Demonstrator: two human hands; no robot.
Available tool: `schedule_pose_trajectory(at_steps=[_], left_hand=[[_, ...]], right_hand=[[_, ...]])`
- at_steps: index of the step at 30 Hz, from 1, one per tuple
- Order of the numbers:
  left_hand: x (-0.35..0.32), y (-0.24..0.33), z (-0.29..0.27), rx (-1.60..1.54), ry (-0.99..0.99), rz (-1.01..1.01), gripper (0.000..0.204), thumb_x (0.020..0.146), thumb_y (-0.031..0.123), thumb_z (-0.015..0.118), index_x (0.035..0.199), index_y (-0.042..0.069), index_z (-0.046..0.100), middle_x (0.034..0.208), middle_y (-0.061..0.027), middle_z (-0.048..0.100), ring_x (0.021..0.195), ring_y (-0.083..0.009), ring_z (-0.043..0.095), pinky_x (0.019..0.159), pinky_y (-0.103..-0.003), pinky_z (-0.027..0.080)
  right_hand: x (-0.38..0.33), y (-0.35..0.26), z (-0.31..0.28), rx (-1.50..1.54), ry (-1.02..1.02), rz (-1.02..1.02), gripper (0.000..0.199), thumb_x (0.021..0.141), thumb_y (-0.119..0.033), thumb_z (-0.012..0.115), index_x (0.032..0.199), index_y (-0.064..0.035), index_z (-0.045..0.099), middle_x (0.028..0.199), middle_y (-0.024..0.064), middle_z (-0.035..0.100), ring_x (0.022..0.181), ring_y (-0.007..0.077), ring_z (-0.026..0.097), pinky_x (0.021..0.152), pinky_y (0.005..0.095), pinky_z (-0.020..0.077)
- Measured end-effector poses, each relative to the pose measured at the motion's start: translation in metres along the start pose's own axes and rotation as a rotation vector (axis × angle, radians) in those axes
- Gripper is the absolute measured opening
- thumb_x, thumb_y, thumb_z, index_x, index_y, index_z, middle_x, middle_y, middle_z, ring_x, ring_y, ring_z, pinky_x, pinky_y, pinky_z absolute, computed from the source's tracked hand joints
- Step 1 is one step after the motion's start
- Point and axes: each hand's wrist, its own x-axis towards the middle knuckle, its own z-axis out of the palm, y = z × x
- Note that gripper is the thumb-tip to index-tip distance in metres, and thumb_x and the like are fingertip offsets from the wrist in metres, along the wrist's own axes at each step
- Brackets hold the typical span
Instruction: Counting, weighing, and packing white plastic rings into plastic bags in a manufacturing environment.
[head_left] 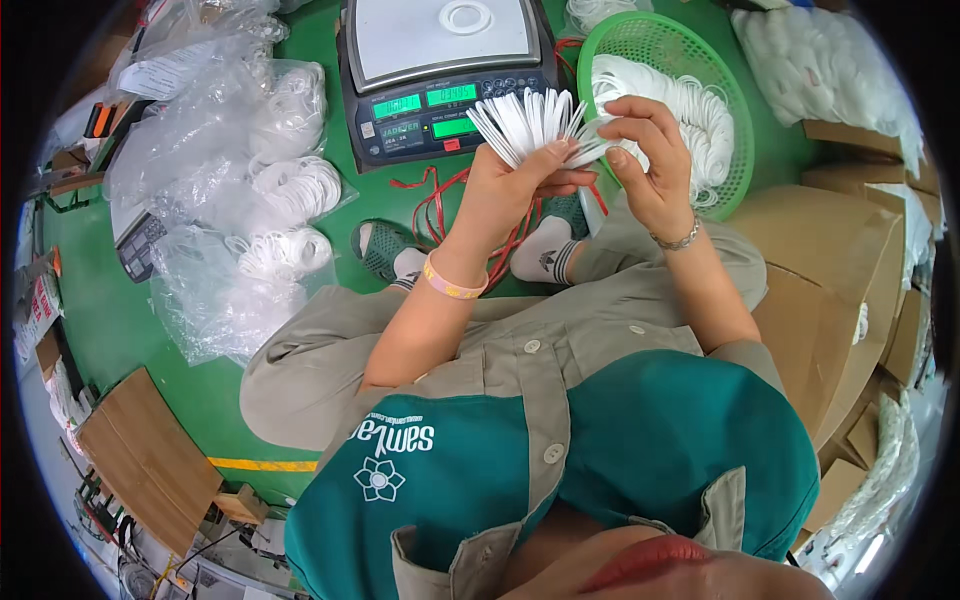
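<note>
While the person is sitting on the green floor [130, 330] with legs folded, both hands are working close together over a fanned stack of thin white rings [525, 122]. The left hand [505, 190] is clamped on the lower edge of the stack, thumb and fingers pinching it so that the rings are spreading out like cards; held that way, each edge is showing separately, which seems to make them easy to tell apart one by one. The right hand [650, 160] is touching the right end of the fan, its fingertips closed on the outermost rings as if peeling them off.

The stack is hanging in the air just in front of a weighing scale [445, 75], which is standing on the floor within easy reach and carrying one white ring on its platter. Just to the right, a green mesh basket [735, 95] is holding a heap of the same rings, close beside the right hand. On the left, clear plastic bags [250, 200] of rings are lying in a pile. Red cords [440, 205] are trailing by the person's socked feet, and cardboard boxes [830, 270] are standing at the right.
</note>
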Motion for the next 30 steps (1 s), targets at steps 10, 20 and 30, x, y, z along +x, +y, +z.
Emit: schedule_pose_trajectory(at_steps=[10, 20, 30], left_hand=[[-0.0013, 0.0008, -0.0007, 0.0, -0.051, -0.001, 0.021, 0.085, 0.011, 0.053, 0.099, -0.004, 0.056, 0.09, -0.0101, 0.062, 0.076, -0.0204, 0.065, 0.06, -0.024, 0.051], [-0.0006, 0.0015, -0.0015, -0.024, -0.066, -0.03, 0.019, 0.086, 0.009, 0.05, 0.1, -0.003, 0.054, 0.09, -0.0112, 0.062, 0.077, -0.0204, 0.064, 0.062, -0.025, 0.052], [-0.0016, 0.0012, -0.001, -0.016, -0.108, -0.007, 0.021, 0.086, 0.007, 0.05, 0.105, -0.002, 0.052, 0.093, -0.0091, 0.06, 0.076, -0.0191, 0.064, 0.061, -0.024, 0.052]], right_hand=[[-0.0008, -0.002, 0.0006, -0.001, -0.064, 0.047, 0.026, 0.078, -0.018, 0.059, 0.101, -0.0064, 0.062, 0.081, 0.0068, 0.048, 0.074, 0.0188, 0.048, 0.065, 0.0281, 0.0405], [-0.0005, 0.0021, -0.0003, -0.016, -0.045, 0.009, 0.018, 0.078, -0.019, 0.058, 0.088, -0.0037, 0.058, 0.097, 0.0109, 0.054, 0.083, 0.0239, 0.053, 0.073, 0.0324, 0.0419], [-0.0007, -0.0038, 0.0016, -0.014, -0.128, 0.067, 0.032, 0.08, -0.028, 0.056, 0.108, -0.0117, 0.061, 0.088, 0.0078, 0.051, 0.08, 0.0215, 0.049, 0.07, 0.0299, 0.0416]])
